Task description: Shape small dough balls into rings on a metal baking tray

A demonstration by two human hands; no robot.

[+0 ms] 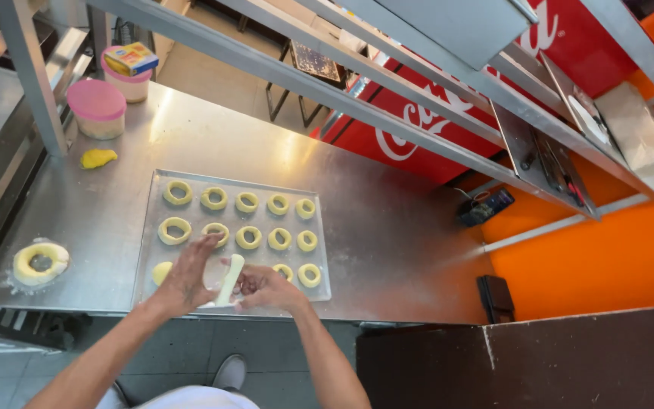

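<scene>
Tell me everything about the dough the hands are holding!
The strip of dough is pale yellow, soft-looking and smooth, stretched into a short rope that stands nearly upright. The left hand presses on one side and the right hand on the other, so it sits between them. It hangs just above the near edge of the metal baking tray, in front of the rows of dough rings.

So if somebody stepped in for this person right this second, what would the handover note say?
Left hand and right hand: both hold one stretched strip of dough between them over the tray's near edge.
Tray: two full rows of five dough rings, plus two rings and a flat dough disc in the near row.
Off the tray: a larger floured ring at the left, a yellow lump near the pink-lidded tubs.
Left: near row unfilled.
</scene>
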